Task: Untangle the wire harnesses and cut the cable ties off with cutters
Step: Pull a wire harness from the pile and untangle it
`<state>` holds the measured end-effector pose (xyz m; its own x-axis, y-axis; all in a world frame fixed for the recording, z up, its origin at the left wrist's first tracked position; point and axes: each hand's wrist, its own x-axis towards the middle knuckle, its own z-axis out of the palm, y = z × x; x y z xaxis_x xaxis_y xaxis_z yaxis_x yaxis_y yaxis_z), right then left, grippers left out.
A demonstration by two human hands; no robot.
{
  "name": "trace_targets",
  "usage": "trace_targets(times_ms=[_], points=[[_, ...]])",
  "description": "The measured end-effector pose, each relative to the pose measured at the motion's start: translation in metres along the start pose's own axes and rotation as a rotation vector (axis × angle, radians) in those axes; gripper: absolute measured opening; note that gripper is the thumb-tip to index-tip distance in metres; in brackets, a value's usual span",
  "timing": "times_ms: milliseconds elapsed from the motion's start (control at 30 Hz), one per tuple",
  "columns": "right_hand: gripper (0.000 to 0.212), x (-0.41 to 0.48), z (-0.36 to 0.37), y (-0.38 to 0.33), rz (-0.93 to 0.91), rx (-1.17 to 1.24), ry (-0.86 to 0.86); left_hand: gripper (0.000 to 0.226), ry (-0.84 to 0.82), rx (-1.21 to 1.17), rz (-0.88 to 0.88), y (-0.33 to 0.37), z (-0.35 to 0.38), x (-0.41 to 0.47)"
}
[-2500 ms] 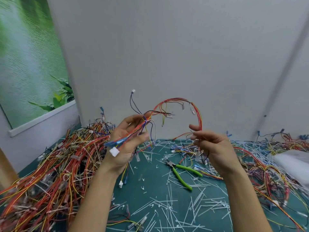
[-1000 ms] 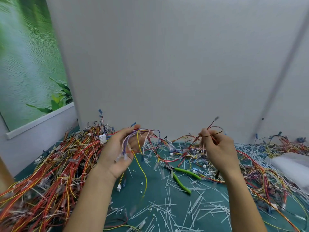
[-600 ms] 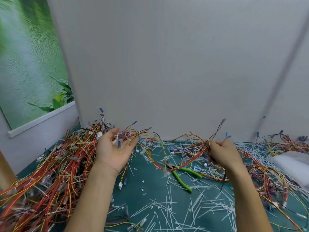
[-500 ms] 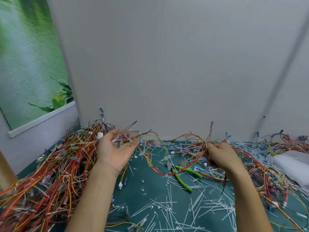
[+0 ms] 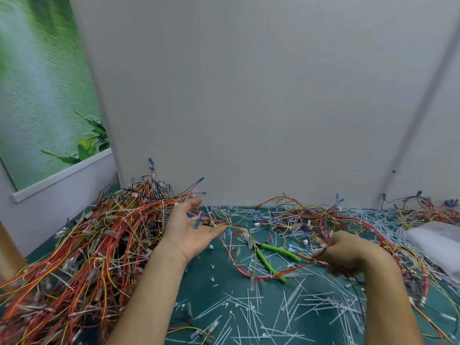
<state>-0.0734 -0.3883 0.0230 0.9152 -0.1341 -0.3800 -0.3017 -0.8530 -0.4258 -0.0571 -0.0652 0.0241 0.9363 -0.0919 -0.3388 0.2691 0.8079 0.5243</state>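
Pinched in right hand [image 5: 348,252]: wire harness [image 5: 251,267]; left hand [image 5: 191,232] open.

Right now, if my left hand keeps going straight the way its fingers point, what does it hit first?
Probably the loose wire ends lying at the fingertips of your open left hand, then the teal mat. Depth is hard to judge here.

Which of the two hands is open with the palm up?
The left hand: its palm faces up beside the big wire pile, while the right hand is closed on wires.
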Motion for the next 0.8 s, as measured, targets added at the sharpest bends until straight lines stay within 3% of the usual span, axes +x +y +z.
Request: trace_targets(times_ms=[100, 167, 233, 300, 367, 533, 633, 800], points=[[0.027, -0.015, -0.01, -0.007, -0.061, -0.09, 0.139, 0.049, -0.017, 0.036, -0.039, -0.005, -0.002, 0.003], [0.007, -0.028, -0.013, -0.015, -0.072, -0.084, 0.176, 0.051, -0.027, 0.04, -0.032, -0.006, -0.001, 0.003], [0.06, -0.036, -0.016, -0.019, -0.124, -0.098, 0.211, 0.049, -0.025, 0.047, -0.017, -0.007, 0.0, 0.003], [0.075, -0.047, -0.016, -0.026, -0.243, -0.051, 0.272, 0.056, -0.027, 0.055, -0.008, -0.007, 0.002, 0.002], [0.072, -0.054, -0.011, -0.038, -0.392, 0.004, 0.284, 0.063, -0.03, 0.058, 0.004, -0.008, 0.003, 0.001], [0.076, -0.041, 0.03, -0.078, -0.611, -0.012, 0.11, 0.064, -0.064, 0.086, -0.017, -0.01, 0.008, -0.006], [0.076, -0.029, 0.057, -0.098, -0.724, 0.036, 0.186, 0.057, -0.142, 0.143, -0.062, -0.01, 0.011, -0.012], [0.047, -0.019, 0.065, -0.103, -0.822, 0.136, 0.278, 0.059, -0.291, 0.293, -0.096, -0.007, 0.012, -0.018]])
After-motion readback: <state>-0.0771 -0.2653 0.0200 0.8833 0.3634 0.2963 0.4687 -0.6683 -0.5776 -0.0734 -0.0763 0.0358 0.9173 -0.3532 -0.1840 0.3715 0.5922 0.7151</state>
